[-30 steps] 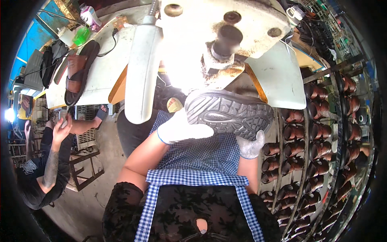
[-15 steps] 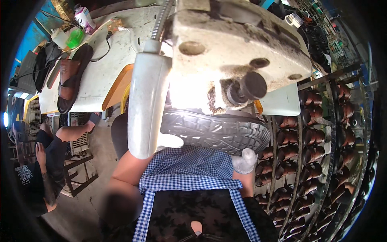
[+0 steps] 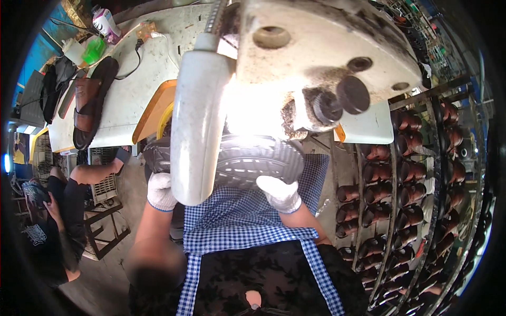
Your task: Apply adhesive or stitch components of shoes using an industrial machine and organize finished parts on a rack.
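Observation:
A shoe with a black treaded sole (image 3: 258, 160) lies across in front of me, tread toward me, under the cream sewing machine head (image 3: 327, 58). My left hand (image 3: 161, 191), in a white glove, grips its left end, partly behind the grey lamp (image 3: 197, 126). My right hand (image 3: 279, 193), gloved too, holds the sole's lower edge near the right end, thumb on the tread. Glare whitens the place where shoe and machine meet, so contact cannot be made out. The shoe's upper is hidden. A blue checked apron (image 3: 247, 210) spreads over my lap.
On the white table at left lie a brown sandal (image 3: 89, 102), a green container (image 3: 94, 51) and a white-and-purple bottle (image 3: 106, 25). Racks of brown shoes (image 3: 408, 195) stand close at right. Another person (image 3: 58, 231) sits at left beside a metal frame (image 3: 105, 226).
The shoe has shifted left, and both my hands have moved left with it. My right hand has come from beyond its right end onto the lower edge. The other person now holds something dark.

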Demonstrator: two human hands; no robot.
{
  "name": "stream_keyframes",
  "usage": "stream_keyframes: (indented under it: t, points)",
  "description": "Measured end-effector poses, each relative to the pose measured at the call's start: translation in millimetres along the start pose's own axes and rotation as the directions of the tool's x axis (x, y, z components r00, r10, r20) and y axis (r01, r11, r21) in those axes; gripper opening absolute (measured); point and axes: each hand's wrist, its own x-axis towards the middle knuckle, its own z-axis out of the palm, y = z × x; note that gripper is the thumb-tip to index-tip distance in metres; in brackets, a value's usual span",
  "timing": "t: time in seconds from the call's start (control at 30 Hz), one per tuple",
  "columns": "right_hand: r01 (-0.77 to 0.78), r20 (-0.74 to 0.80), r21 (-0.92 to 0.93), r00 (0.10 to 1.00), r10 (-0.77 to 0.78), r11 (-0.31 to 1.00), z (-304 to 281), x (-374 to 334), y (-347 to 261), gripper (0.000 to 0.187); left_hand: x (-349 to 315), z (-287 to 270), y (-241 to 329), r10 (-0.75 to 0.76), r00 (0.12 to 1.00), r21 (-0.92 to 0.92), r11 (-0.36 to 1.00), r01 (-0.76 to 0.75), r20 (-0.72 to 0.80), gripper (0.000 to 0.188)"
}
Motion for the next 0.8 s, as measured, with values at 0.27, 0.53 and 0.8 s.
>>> stream_keyframes:
  t: [0.27,0.53,0.8]
  points:
    - [-0.273,0.22,-0.104,0.931,0.29,0.956,4.6,34.0,-27.0,0.068,-12.1,-23.8,-30.1,0.164,0.986,0.112,0.98,-0.167,0.034,0.104]
    - [-0.439,0.48,-0.335,0.682,0.552,0.834,1.2,78.0,-60.8,0.057,23.8,33.8,-6.3,0.071,0.97,0.465,0.868,-0.174,0.231,0.084]
    - [-0.287,0.281,-0.508,0.836,0.471,0.812,25.1,71.1,-75.4,0.043,19.5,93.2,-26.3,0.027,1.0,0.668,0.744,-0.016,-0.006,0.051]
